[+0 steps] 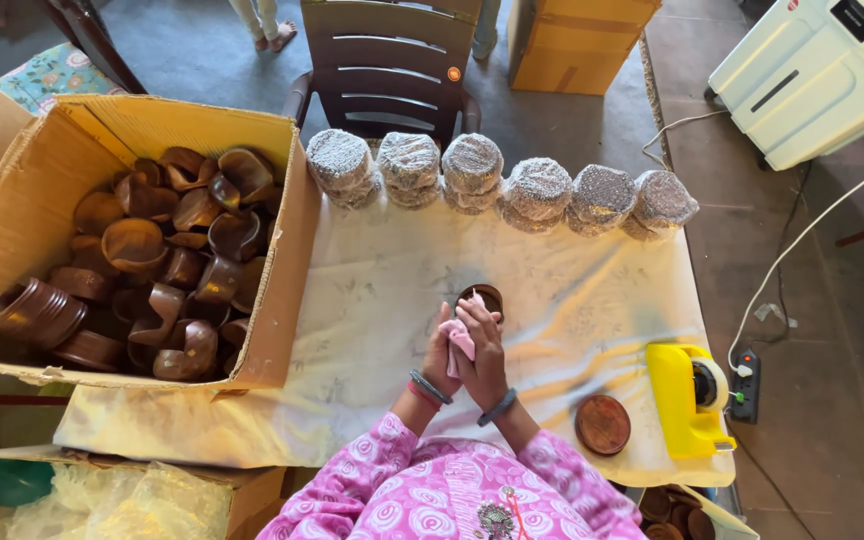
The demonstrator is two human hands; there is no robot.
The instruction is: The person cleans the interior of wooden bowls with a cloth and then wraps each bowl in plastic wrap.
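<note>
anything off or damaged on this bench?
Nothing looks damaged or spilled. The wooden bowls lie jumbled, not stacked, in the cardboard box, which overhangs the table's left edge. One round wooden lid sits alone near the front edge. Both hands, left hand and right hand, hold a small bowl and pink cloth.

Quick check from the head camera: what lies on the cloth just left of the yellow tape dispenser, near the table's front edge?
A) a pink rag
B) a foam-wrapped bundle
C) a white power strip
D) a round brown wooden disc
D: a round brown wooden disc lies flat on the cloth beside the yellow tape dispenser, while the pink rag is between both hands and the foam-wrapped bundles line the far edge.
</note>
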